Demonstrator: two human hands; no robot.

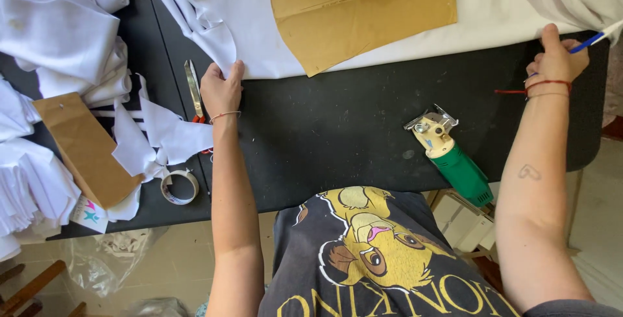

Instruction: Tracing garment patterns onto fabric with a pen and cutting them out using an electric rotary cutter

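White cotton fabric (402, 31) is pinched at its near edge by the left hand (221, 90), fingers closed over the cloth, on a black worktable (337, 129). A blue-and-white pen (598, 36) is gripped in the closed right hand (558, 60), at the fabric's far right edge. A brown kraft-paper pattern piece (363, 5) is laid flat on the fabric, between and beyond the two hands. Red-handled steel scissors (194, 93) are seen just left of the left hand, with a roll of measuring tape (179, 186) nearer the body. A green-handled electric rotary cutter (451, 155) is rested near the right forearm.
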